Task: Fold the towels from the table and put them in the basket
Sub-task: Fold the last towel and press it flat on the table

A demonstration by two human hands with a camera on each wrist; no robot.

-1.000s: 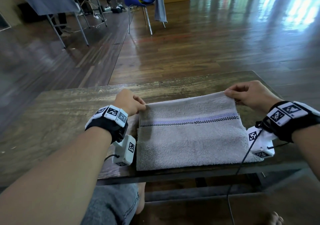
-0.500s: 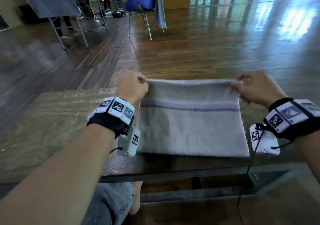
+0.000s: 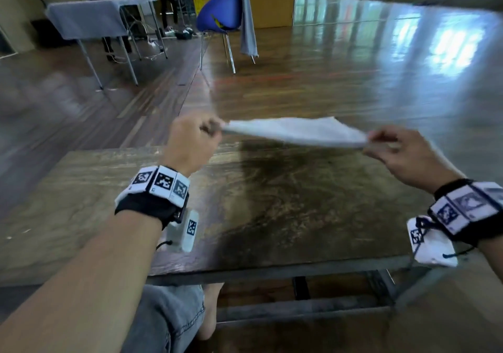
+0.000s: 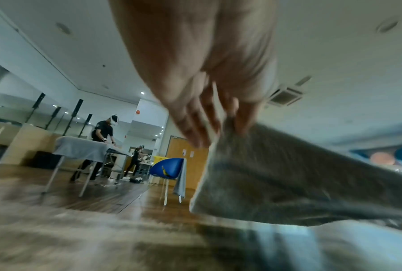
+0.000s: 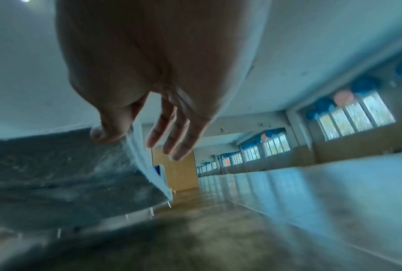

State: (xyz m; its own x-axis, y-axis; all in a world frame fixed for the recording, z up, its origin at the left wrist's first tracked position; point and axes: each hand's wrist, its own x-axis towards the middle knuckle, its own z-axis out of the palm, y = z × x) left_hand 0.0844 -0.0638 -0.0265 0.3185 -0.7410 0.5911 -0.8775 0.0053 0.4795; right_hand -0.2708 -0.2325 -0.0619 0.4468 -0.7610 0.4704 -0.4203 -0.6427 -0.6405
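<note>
- Towel [image 3: 296,132] hangs in the air above the bench [image 3: 272,211], clear of its top, stretched between both hands.
- Left hand [image 3: 190,140] pinches one end with curled fingers; right hand [image 3: 402,154] pinches the other end between thumb and forefinger, remaining fingers loose.
- Soft, light and limp, it probably sags wherever unsupported, so corners or folded edges are the best holds.
- No basket shows near the bench.

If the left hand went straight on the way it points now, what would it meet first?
Nothing close, apparently: the left hand, gripping the towel, points past the table; the blue chair stands far beyond, depth unclear.
</note>
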